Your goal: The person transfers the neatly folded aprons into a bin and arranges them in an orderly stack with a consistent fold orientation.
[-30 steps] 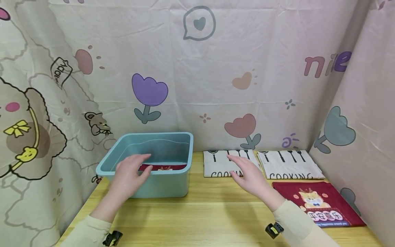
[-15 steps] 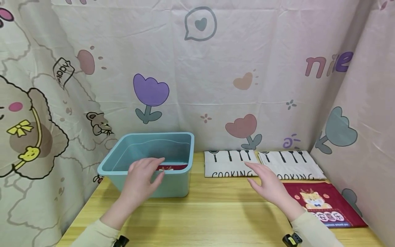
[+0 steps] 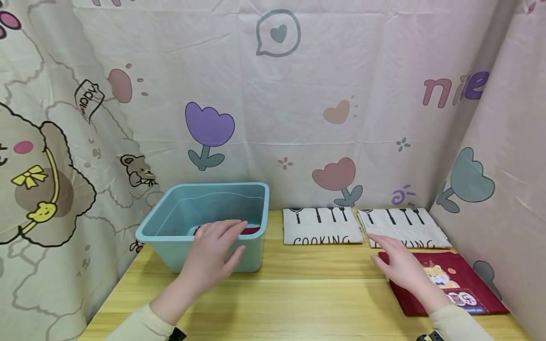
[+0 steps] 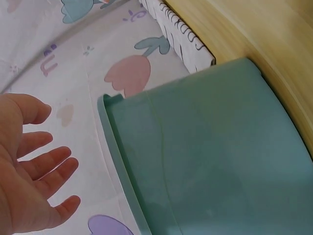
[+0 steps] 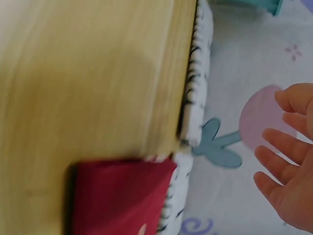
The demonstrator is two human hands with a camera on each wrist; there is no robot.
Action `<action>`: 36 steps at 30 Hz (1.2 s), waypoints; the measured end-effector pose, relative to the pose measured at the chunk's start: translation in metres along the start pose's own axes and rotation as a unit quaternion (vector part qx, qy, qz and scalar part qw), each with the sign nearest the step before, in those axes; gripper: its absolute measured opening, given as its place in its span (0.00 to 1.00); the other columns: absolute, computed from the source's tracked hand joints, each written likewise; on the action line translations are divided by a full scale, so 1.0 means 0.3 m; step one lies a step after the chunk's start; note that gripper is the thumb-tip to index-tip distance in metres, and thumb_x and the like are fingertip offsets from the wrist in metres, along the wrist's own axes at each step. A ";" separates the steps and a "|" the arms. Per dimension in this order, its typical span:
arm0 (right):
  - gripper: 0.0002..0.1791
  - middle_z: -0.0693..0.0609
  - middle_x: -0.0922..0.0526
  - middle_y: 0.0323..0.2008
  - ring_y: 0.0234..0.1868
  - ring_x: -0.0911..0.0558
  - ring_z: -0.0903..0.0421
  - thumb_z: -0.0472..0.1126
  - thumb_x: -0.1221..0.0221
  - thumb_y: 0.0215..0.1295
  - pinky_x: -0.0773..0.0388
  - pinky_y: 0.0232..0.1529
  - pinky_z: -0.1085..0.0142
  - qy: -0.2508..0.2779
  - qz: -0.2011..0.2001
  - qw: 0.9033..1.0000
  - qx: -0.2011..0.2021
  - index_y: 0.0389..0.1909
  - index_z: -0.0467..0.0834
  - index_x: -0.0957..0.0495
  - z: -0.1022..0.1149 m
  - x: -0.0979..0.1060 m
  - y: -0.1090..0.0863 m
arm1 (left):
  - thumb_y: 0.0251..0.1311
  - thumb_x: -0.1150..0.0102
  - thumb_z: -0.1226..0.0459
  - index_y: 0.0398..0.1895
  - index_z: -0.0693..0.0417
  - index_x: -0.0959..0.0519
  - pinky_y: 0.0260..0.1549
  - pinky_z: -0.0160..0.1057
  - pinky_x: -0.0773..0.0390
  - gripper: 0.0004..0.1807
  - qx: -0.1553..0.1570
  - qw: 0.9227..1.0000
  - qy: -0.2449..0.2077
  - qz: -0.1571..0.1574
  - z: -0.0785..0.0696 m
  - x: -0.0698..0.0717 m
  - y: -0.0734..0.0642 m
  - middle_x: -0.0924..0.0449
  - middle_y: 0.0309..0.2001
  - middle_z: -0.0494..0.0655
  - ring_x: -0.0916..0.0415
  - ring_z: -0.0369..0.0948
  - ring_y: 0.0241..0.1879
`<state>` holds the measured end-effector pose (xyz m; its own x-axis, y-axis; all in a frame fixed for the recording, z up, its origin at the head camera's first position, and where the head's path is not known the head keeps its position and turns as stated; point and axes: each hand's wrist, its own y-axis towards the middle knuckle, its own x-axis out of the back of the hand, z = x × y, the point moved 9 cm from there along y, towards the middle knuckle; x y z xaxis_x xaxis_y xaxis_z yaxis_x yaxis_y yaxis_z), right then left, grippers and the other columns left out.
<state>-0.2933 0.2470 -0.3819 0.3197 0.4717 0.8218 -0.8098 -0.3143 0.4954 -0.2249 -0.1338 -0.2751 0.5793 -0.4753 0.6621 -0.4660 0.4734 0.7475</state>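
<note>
My left hand (image 3: 215,251), fingers relaxed and apart, hovers in front of the near wall of a teal plastic bin (image 3: 170,253) and holds nothing. Inside the bin a strip of dark red cloth (image 3: 250,230) shows, mostly hidden by the hand and the rim. On the right, my right hand (image 3: 403,265) is in the air, its fingers loosely spread, overlapping the left part of a folded dark red cloth (image 3: 409,300) with a cartoon animal print. Behind that cloth lie two folded white cloths with cooking prints, a left one (image 3: 322,232) and a right one (image 3: 403,222).
The things stand on a light wooden table (image 3: 307,298). A printed curtain (image 3: 273,118) hangs along its back and both sides, close behind the bin and the white cloths.
Both hands have moved to the right, the right one from near the left white cloth to over the red cloth. The bin and cloths have stayed in place.
</note>
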 end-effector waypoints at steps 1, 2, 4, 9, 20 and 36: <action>0.31 0.35 0.22 0.56 0.57 0.25 0.35 0.33 0.32 0.57 0.31 0.56 0.38 -0.004 0.007 1.000 -0.008 0.62 0.35 0.27 -0.018 -0.002 -0.008 | 0.49 0.31 0.64 0.56 0.58 0.21 0.46 0.59 0.27 0.27 -0.007 1.000 0.001 -0.002 -0.008 -0.002 0.002 0.20 0.51 0.53 0.23 0.52 0.50; 0.31 0.35 0.22 0.56 0.58 0.25 0.34 0.33 0.32 0.57 0.31 0.56 0.38 -0.004 0.014 1.000 -0.016 0.62 0.35 0.27 -0.036 -0.005 -0.016 | 0.49 0.32 0.64 0.56 0.59 0.21 0.46 0.59 0.27 0.27 -0.014 1.000 0.001 -0.003 -0.017 -0.004 0.004 0.20 0.51 0.54 0.23 0.52 0.50; 0.30 0.34 0.22 0.56 0.57 0.26 0.33 0.34 0.31 0.57 0.31 0.56 0.37 -0.004 0.027 0.999 -0.032 0.62 0.34 0.27 -0.069 -0.010 -0.033 | 0.54 0.35 0.62 0.57 0.59 0.21 0.46 0.58 0.27 0.25 -0.026 1.000 0.008 -0.004 -0.032 -0.010 0.008 0.20 0.52 0.55 0.23 0.52 0.50; 0.31 0.31 0.23 0.56 0.57 0.27 0.30 0.35 0.31 0.57 0.32 0.56 0.36 -0.011 0.066 0.995 -0.073 0.61 0.33 0.27 -0.152 -0.037 -0.075 | 0.71 0.54 0.54 0.58 0.59 0.22 0.47 0.57 0.27 0.23 -0.052 0.998 0.023 -0.006 -0.071 -0.029 0.010 0.20 0.52 0.55 0.23 0.52 0.50; 0.28 0.32 0.21 0.50 0.53 0.24 0.31 0.35 0.30 0.53 0.30 0.52 0.36 -0.038 0.105 0.990 -0.089 0.55 0.30 0.24 -0.250 -0.069 -0.139 | 0.51 0.36 0.63 0.59 0.60 0.23 0.48 0.58 0.26 0.29 -0.087 0.996 0.001 -0.013 -0.157 -0.082 0.005 0.21 0.54 0.55 0.23 0.52 0.52; 0.21 0.30 0.22 0.49 0.54 0.26 0.29 0.36 0.32 0.56 0.31 0.53 0.36 -0.051 0.170 0.978 -0.107 0.50 0.31 0.21 -0.290 -0.114 -0.165 | 0.50 0.28 0.60 0.59 0.55 0.23 0.49 0.51 0.25 0.30 -0.083 0.995 -0.030 0.042 -0.250 -0.244 -0.051 0.21 0.53 0.51 0.23 0.46 0.52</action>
<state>-0.3069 0.3182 -0.4591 0.0519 0.2823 0.9579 -0.9587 -0.2545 0.1270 -0.2100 -0.0506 -0.3388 0.4990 -0.4701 0.7280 -0.3918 0.6269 0.6734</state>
